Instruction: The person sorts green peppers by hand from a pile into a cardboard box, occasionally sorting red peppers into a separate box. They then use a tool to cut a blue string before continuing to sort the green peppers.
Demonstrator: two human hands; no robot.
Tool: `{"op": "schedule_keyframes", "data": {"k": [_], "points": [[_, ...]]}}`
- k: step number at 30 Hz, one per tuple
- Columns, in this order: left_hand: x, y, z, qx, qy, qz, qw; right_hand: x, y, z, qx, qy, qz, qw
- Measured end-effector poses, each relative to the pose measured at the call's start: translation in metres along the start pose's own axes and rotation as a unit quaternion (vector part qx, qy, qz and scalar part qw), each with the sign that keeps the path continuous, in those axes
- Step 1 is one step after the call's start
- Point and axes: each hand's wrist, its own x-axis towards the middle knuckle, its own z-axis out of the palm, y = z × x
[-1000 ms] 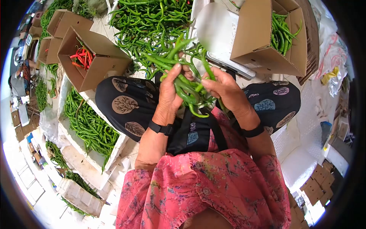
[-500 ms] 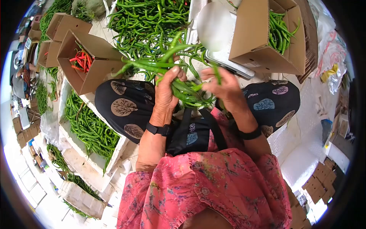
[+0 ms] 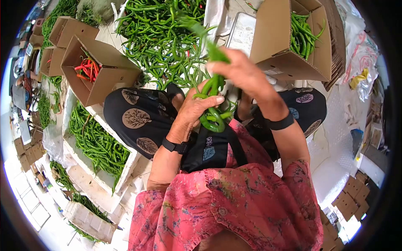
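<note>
Several long green peppers (image 3: 214,119) are bunched in my left hand (image 3: 197,106), its thumb pressed across them above my lap. Just above and to the right, my right hand (image 3: 240,71) is closed on green peppers (image 3: 215,51) that point up and to the left, their far ends smeared by motion. Beyond both hands lies a large heap of loose green peppers (image 3: 163,37). Upper right, an open cardboard box (image 3: 272,42) holds more green peppers (image 3: 303,35). Between heap and box is a flat metal-topped scale (image 3: 243,31).
A cardboard box (image 3: 111,69) with red peppers (image 3: 87,69) stands at the left. Below it, a white foam crate (image 3: 119,184) holds green peppers (image 3: 98,140). Plastic bags (image 3: 362,62) lie at the far right. Cardboard boxes (image 3: 354,196) are stacked at the lower right.
My right hand has moved up and now grips peppers above my left hand. The bunch in my left hand is smaller. A blurred pale round shape over the scale is gone.
</note>
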Motion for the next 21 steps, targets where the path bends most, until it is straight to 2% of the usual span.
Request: {"op": "schedule_keyframes", "data": {"k": [2,3,5,6,7,8,10,11,13,15,16,18,19,21], "points": [[0.001,0.001,-0.002,-0.121,-0.033,-0.011,0.992,-0.022,-0.022,-0.013,0.179,0.078,-0.013,0.981],[0.002,0.003,0.003,-0.165,-0.009,-0.018,0.986,-0.027,-0.022,-0.03,0.137,0.096,0.041,0.985],[0.007,-0.001,-0.008,-0.171,-0.039,-0.012,0.984,-0.045,-0.029,-0.042,0.273,0.258,-0.037,0.926],[0.009,-0.006,-0.015,-0.178,-0.067,-0.006,0.982,-0.056,-0.021,-0.061,0.308,0.242,-0.093,0.915],[0.011,-0.01,-0.018,-0.167,-0.035,-0.014,0.985,-0.059,-0.026,-0.066,0.317,0.337,-0.115,0.879],[0.012,-0.012,-0.02,-0.167,-0.038,-0.018,0.985,-0.065,-0.026,-0.079,0.331,0.34,-0.15,0.867],[0.012,-0.009,-0.017,-0.246,-0.069,-0.008,0.967,-0.075,-0.021,-0.102,0.416,0.207,-0.204,0.862],[0.014,-0.011,-0.018,-0.264,-0.07,-0.004,0.962,-0.08,-0.018,-0.105,0.415,0.207,-0.205,0.862],[0.012,-0.007,-0.02,-0.308,-0.082,-0.016,0.948,-0.085,-0.01,-0.102,0.43,0.166,-0.122,0.879],[0.008,-0.003,-0.014,-0.371,-0.093,-0.039,0.923,-0.085,0.007,-0.082,0.405,0.199,-0.039,0.892],[0.009,-0.004,-0.014,-0.37,-0.093,-0.041,0.923,-0.082,0.018,-0.071,0.393,0.149,-0.028,0.907],[0.009,-0.006,-0.016,-0.435,-0.198,-0.048,0.877,-0.081,0.027,-0.042,0.37,0.147,0.088,0.913],[0.005,-0.004,-0.014,-0.449,-0.177,-0.064,0.874,-0.076,0.038,-0.034,0.34,0.094,0.096,0.931],[0.003,-0.004,-0.013,-0.473,-0.192,-0.092,0.855,-0.065,0.045,-0.014,0.354,0.047,0.155,0.921]]}}
